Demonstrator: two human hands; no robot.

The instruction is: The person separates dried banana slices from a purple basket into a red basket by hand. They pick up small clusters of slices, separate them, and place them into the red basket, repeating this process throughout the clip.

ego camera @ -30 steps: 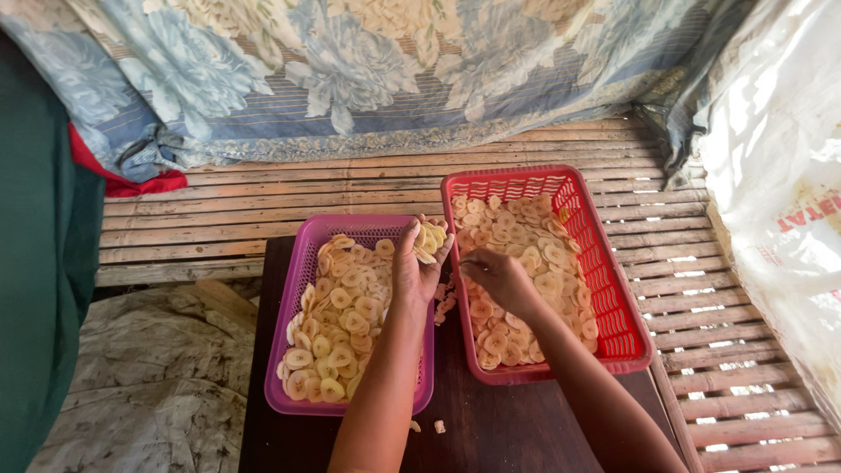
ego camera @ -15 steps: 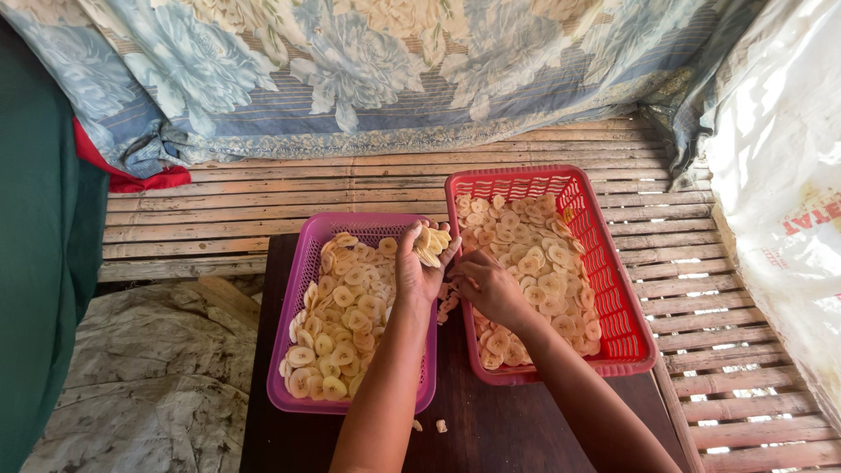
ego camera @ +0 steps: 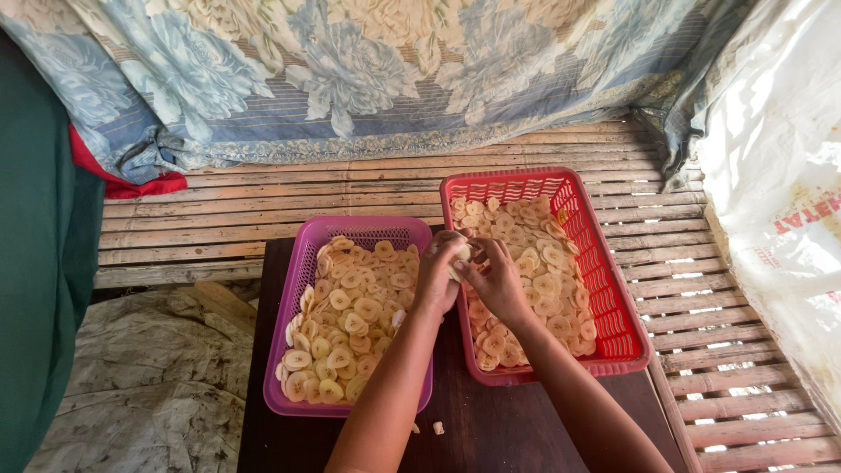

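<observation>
Two hands, left hand and right hand, meet with fingers clamped on a pale banana piece, its axis hidden. Purple basket and red basket hold banana slices on the dark tabletop.

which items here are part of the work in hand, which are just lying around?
In hand: left hand, right hand, pale slices held between them, purple basket, red basket.
Lying about: floral cloth, white sack, red fabric.
</observation>
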